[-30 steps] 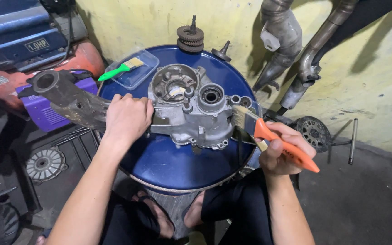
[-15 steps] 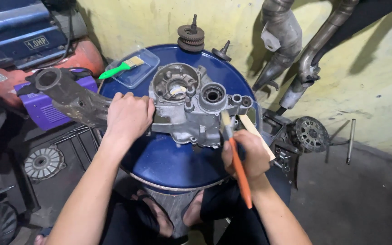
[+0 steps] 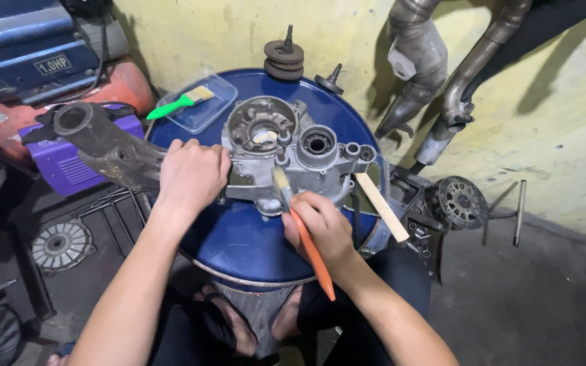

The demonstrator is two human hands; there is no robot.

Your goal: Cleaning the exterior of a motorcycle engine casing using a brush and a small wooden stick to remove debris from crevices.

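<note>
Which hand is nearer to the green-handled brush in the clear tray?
Left. The left hand rests on the engine casing just below the green-handled brush; the right hand is farther off.

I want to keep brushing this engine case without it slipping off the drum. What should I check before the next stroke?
1. Left hand braces the engine case: ok.
2. Right hand grips the orange-handled brush: ok.
3. Bristles touching the case: cannot tell.
4. Case rests fully on the blue drum top: ok.
5. Wooden stick overhangs the drum edge: not ok.
6. Gear stack clear of the case: ok.
</note>
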